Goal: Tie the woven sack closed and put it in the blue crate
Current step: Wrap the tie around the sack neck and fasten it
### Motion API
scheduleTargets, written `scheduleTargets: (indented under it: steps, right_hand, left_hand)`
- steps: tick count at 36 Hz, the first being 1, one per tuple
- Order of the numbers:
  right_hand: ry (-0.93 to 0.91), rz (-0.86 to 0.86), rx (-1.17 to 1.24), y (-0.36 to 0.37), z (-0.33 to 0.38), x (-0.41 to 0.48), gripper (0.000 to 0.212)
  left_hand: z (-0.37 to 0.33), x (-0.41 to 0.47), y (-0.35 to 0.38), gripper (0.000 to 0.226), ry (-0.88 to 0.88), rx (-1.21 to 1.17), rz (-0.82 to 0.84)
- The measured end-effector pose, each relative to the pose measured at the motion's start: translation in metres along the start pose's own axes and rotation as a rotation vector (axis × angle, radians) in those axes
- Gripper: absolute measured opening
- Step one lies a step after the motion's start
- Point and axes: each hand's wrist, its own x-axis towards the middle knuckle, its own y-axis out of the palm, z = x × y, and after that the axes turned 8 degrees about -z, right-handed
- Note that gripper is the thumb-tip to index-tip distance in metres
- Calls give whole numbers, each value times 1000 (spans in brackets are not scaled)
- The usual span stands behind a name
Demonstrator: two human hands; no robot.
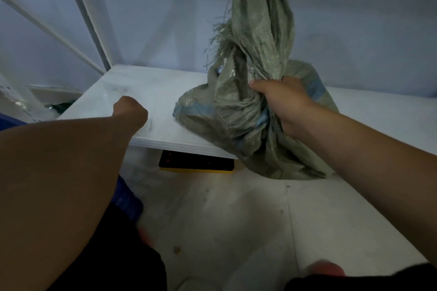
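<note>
The right hand [281,104] grips the gathered neck of the woven sack [236,125], which stands on the front edge of the white shelf [142,92] with its loose top upright. The left hand [130,111] is to the sack's left, its fingers hidden, so its state cannot be told. What appears to be the blue crate [128,203] lies lower left.

The left arm reaches forward from the near left, its bare forearm filling that corner. The left hand [131,111] is curled into a fist, back toward the viewer and fingers tucked out of view. The right arm stretches in from the near right, and the right hand [282,99] grips the bunched neck of the sack [260,30], thumb pointing left.
</note>
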Motion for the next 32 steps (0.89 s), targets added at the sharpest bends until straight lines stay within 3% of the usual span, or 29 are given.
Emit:
scheduleTargets:
  steps: [9, 19, 25, 30, 32]
  right_hand:
    - [88, -15, -1, 5, -2, 11, 56]
    - [91, -10, 24, 13, -4, 22, 56]
    - [79, -15, 20, 16, -9, 22, 60]
    - [63, 21, -4, 16, -6, 13, 51]
    - [63, 43, 6, 13, -1, 9, 26]
  left_hand:
    - [7, -1, 45, 46, 92, 157, 126]
    - [3, -5, 55, 5, 71, 268, 63]
    - [-10, -10, 47, 19, 215, 490, 167]
    - [-53, -21, 25, 21, 313, 288, 66]
    - [-75, -29, 11, 20, 428, 160, 14]
